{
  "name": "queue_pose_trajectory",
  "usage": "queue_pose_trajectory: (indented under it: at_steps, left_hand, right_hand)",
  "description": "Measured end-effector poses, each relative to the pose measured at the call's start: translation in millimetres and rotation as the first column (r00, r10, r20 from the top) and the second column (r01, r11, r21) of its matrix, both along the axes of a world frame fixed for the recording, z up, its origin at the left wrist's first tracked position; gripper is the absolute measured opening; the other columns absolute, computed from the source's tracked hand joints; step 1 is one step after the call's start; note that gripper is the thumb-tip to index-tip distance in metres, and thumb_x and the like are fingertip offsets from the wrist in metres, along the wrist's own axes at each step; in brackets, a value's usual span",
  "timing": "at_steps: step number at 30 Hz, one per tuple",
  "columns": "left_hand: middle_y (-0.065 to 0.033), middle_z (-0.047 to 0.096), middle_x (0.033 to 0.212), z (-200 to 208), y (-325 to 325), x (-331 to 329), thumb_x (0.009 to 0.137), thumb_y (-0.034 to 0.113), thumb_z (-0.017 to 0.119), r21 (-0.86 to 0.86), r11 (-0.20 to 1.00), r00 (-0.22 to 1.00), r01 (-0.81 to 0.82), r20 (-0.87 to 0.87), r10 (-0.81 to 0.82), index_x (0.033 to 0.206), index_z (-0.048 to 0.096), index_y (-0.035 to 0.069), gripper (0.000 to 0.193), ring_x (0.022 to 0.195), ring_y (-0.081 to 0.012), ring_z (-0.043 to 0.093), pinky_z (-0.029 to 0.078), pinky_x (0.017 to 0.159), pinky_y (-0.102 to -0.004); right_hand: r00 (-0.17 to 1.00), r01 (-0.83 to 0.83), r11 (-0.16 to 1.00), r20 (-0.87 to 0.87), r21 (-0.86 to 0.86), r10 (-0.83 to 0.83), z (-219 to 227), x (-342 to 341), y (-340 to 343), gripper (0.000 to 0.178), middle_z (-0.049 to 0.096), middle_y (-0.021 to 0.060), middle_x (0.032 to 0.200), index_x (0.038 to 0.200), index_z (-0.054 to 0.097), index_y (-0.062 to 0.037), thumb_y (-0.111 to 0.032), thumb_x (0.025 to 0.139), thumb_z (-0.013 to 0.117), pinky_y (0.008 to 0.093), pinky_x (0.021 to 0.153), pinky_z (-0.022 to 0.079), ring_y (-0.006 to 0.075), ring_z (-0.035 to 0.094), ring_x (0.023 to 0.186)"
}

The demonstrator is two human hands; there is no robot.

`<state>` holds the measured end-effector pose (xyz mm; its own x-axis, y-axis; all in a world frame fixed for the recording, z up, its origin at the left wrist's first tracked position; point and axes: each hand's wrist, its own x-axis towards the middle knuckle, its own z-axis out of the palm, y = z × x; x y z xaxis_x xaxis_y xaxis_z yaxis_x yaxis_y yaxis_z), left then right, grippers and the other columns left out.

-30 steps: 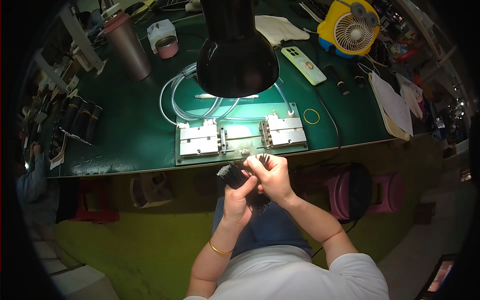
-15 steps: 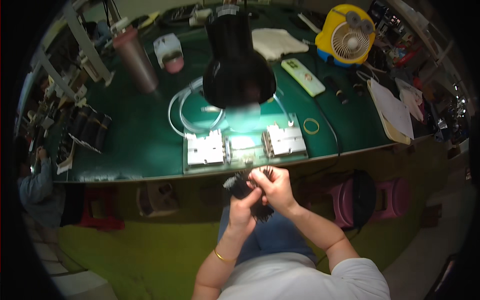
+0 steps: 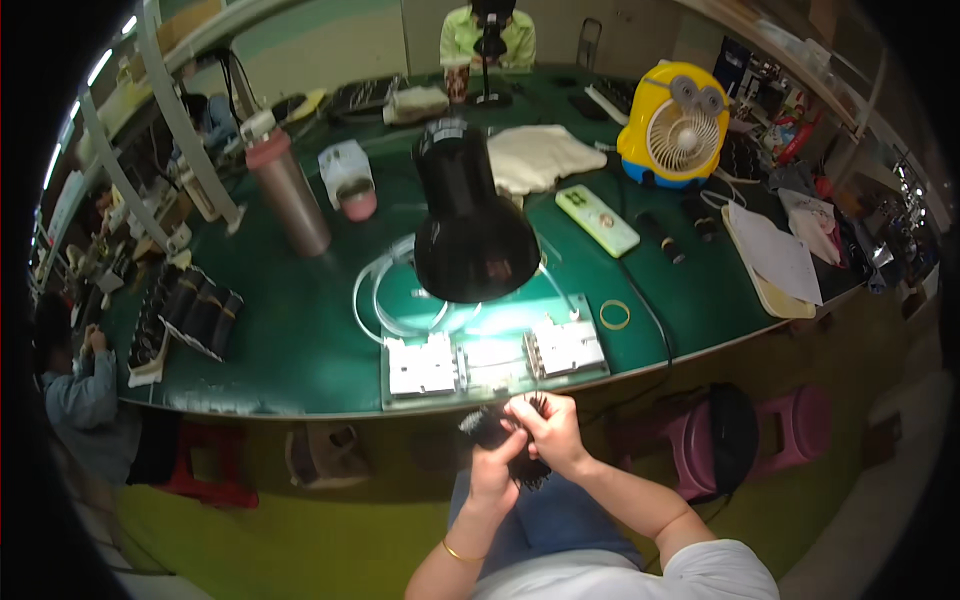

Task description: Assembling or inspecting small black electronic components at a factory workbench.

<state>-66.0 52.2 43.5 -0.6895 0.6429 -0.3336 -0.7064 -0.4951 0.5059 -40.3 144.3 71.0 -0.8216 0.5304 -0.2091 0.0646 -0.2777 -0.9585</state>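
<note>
The left hand [image 3: 491, 474], a thin gold-coloured bracelet [image 3: 463, 553] at its wrist, was closed around a bundle of thin black strands [image 3: 484, 427], its thumb laid over them. The right hand [image 3: 553, 433] met it from the other side, fingers curled shut on part of the same bundle, dark ends jutting out above them; how many strands it gripped could not be told. The bundle was above the lap, just off the near edge of the green tabletop [image 3: 300, 385]. Behind it, near that edge, lay a base plate [image 3: 537, 386] carrying a left metal block [image 3: 422, 367] and a right metal block [image 3: 566, 346], brightly lit under a black lamp [image 3: 475, 245]. Clear tubing [image 3: 358, 300] looped behind the left block, and a yellow ring [image 3: 615, 328] lay beside the right one, nearer than a pale green phone [image 3: 597, 220].
</note>
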Motion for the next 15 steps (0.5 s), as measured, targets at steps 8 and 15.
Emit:
queue_pose_trajectory:
  at_steps: [8, 15]
  left_hand:
    - [-0.0040, 0.055, 0.076, 9, -2, -9, 0.077, 0.001, 0.057, -0.004, 1.000, 0.999, 0.031, 0.015, -0.030, 0.087, 0.053, 0.002, 0.011, 0.064, -0.0123, 0.054, 0.047, 0.059, -0.0243]
    - [-0.0048, 0.055, 0.075, 5, -5, -4, 0.077, 0.003, 0.058, 0.046, 0.997, 0.998, 0.063, -0.009, -0.063, 0.087, 0.053, 0.002, 0.011, 0.063, -0.0136, 0.054, 0.045, 0.060, -0.0248]
  right_hand:
    - [1.000, -0.012, 1.000, -0.021, 0.011, 0.013, 11, -6, 2, 0.018, 0.056, 0.0011, 0.058, 0.073, 0.060, 0.0015, -0.014, 0.083, 0.055, 0.0176, 0.033, 0.029, 0.0019, 0.041, 0.038]
    - [0.999, -0.009, 1.000, -0.052, 0.007, 0.009, 5, 0, -1, 0.018, 0.056, 0.0012, 0.057, 0.074, 0.060, 0.0017, -0.013, 0.082, 0.055, 0.0173, 0.033, 0.029, 0.0017, 0.041, 0.037]
